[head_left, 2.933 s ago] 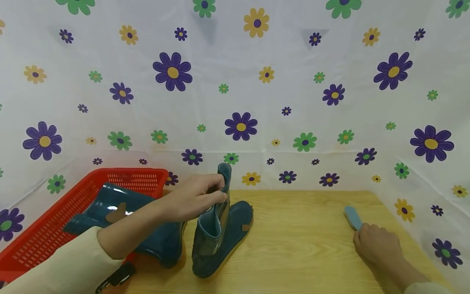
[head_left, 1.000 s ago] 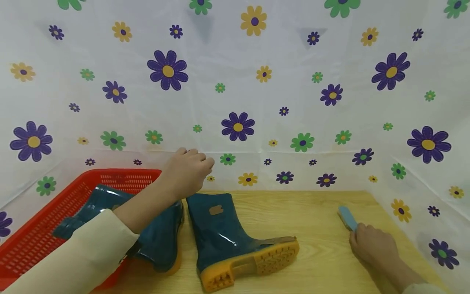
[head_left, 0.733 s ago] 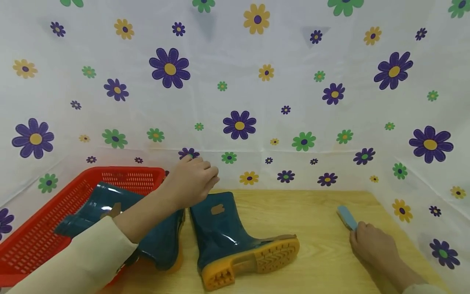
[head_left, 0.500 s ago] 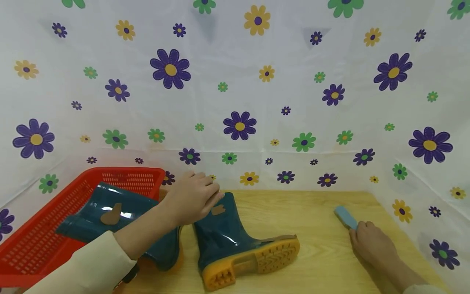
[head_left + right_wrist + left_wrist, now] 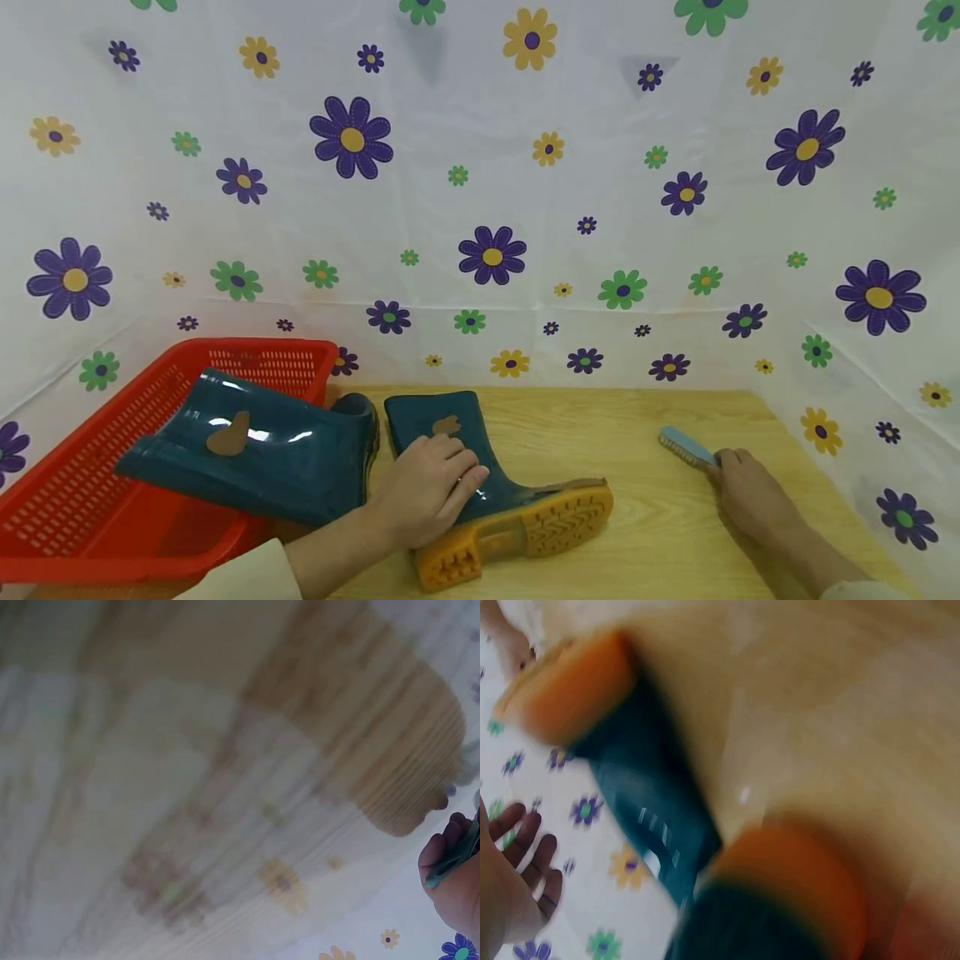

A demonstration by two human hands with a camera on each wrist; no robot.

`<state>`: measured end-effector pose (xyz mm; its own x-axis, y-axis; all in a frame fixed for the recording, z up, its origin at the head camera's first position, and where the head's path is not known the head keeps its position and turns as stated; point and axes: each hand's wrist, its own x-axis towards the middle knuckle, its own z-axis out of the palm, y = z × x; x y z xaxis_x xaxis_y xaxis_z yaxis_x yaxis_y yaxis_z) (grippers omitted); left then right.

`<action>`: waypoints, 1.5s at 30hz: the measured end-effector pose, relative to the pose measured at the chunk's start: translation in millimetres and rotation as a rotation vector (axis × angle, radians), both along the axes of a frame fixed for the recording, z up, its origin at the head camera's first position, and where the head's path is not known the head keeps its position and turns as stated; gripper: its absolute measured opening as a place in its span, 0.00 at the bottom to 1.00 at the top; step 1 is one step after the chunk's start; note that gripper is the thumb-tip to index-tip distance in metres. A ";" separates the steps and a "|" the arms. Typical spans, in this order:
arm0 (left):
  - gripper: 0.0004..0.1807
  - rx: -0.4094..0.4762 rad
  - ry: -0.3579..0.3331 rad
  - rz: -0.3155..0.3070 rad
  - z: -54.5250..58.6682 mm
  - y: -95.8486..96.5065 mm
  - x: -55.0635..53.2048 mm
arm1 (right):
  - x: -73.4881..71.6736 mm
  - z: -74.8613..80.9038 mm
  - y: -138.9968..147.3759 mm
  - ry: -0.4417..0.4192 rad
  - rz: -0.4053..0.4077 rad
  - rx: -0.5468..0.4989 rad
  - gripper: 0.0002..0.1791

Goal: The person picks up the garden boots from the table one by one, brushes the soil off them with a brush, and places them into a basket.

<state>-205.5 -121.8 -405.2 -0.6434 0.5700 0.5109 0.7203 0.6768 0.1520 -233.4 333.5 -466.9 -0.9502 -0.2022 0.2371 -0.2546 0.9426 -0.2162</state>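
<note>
A teal rubber boot (image 5: pixel 442 467) with a yellow-orange sole (image 5: pixel 517 542) lies on its side on the wooden tabletop, toe to the right. My left hand (image 5: pixel 431 492) is over its shaft, fingers loosely bent and gripping nothing; in the left wrist view the left hand (image 5: pixel 510 889) shows spread fingers, apart from the boot (image 5: pixel 645 802). On the right, my right hand (image 5: pixel 757 496) grips the handle of a light blue brush (image 5: pixel 688 447) with pale bristles. Only the handle end (image 5: pixel 452 864) shows in the right wrist view.
A red perforated plastic basket (image 5: pixel 172 542) stands at the left. Another teal boot (image 5: pixel 255 442) leans across its rim, foot toward the tabletop (image 5: pixel 637 542). A white flower-printed sheet (image 5: pixel 570 200) hangs behind and along the sides.
The boot was upright under my left hand and now lies sideways. My left hand has since let go and come down over the shaft. The brush has turned slightly leftward.
</note>
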 end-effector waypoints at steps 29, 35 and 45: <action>0.25 0.028 -0.581 0.031 -28.4 14.3 23.8 | 18.5 5.2 -21.8 0.176 0.210 -0.054 0.04; 0.24 -0.002 -0.573 0.033 -29.3 21.4 22.3 | 19.9 3.3 -18.2 0.342 0.335 -0.019 0.07; 0.22 -0.081 -0.420 0.048 -31.5 30.1 27.0 | 21.7 1.2 -7.3 0.377 0.411 -0.039 0.10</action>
